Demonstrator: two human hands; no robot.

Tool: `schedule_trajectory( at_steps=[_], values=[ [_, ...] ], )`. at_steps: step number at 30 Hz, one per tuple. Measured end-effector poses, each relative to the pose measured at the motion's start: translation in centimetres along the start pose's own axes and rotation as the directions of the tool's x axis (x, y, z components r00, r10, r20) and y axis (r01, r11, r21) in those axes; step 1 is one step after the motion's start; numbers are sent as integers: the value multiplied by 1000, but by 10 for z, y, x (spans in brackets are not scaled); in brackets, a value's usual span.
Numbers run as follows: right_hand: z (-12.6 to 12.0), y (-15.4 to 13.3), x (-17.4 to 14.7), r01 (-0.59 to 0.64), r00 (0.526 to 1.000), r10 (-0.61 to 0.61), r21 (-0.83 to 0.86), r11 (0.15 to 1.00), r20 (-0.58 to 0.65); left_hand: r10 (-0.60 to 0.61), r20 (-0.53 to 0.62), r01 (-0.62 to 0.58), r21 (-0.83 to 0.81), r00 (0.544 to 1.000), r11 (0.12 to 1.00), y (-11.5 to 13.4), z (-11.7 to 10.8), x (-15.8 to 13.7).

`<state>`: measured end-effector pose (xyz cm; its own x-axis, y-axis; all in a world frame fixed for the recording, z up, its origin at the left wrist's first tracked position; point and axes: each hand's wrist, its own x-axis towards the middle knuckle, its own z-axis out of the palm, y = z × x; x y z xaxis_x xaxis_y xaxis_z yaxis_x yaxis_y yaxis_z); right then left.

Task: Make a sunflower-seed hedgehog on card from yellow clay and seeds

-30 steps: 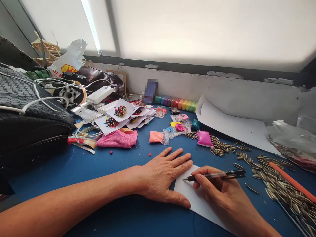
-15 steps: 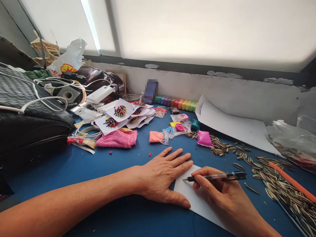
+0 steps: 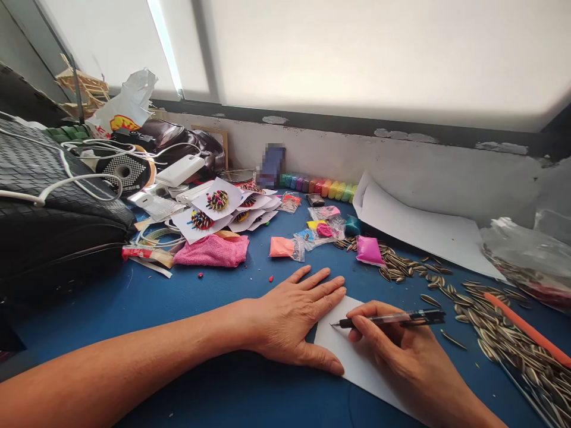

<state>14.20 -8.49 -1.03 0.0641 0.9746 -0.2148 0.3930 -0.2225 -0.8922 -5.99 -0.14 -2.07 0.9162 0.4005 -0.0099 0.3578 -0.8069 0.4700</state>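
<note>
A sheet of white paper (image 3: 357, 371) lies on the blue tabletop in front of me, partly covered by both hands. My left hand (image 3: 298, 318) rests flat with fingers spread, its thumb and forefinger along the paper's left side. A black pen (image 3: 392, 319) with a clear barrel is held by my right hand (image 3: 401, 339) in a writing grip. The pen's tip meets the paper or hovers just over it; I cannot tell which. No drawn line can be made out on the sheet.
Sunflower seeds (image 3: 513, 339) spread over the right side, with an orange stick (image 3: 526, 327) on them. Bagged coloured clay (image 3: 282, 246) lies beyond my hands. White cards with seed-covered shapes (image 3: 217, 201) are stacked behind a pink cloth (image 3: 212, 251). A black bag (image 3: 57, 220) stands left.
Almost nothing differs. My left hand's fingertips have shifted very slightly left, while the pen and my right hand hold the same position.
</note>
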Motion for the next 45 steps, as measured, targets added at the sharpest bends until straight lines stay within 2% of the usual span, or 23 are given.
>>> schedule_trajectory(
  at_steps=[13,18,22,28,37,45],
  values=[
    [-4,3,5,-2,999,6,-80,997,54,17,-22,-17,9,1000,1000,-1,2,0],
    [-4,2,3,-9,1000,10,-39,999,16,15,-9,-15,1,1000,1000,-1,0,0],
    [-5,4,4,11,999,-7,-74,997,50,16,-24,-16,6,1000,1000,0,1,0],
    [-4,4,3,7,1000,-6,-58,998,14,12,-28,-12,15,1000,1000,-1,2,-1],
    [-8,8,7,91,994,-85,-85,992,65,11,-31,-10,10,999,1000,-1,2,-1],
    [-4,2,3,41,999,-41,-43,998,-1,6,-8,-6,-1,1000,1000,0,1,0]
  ],
)
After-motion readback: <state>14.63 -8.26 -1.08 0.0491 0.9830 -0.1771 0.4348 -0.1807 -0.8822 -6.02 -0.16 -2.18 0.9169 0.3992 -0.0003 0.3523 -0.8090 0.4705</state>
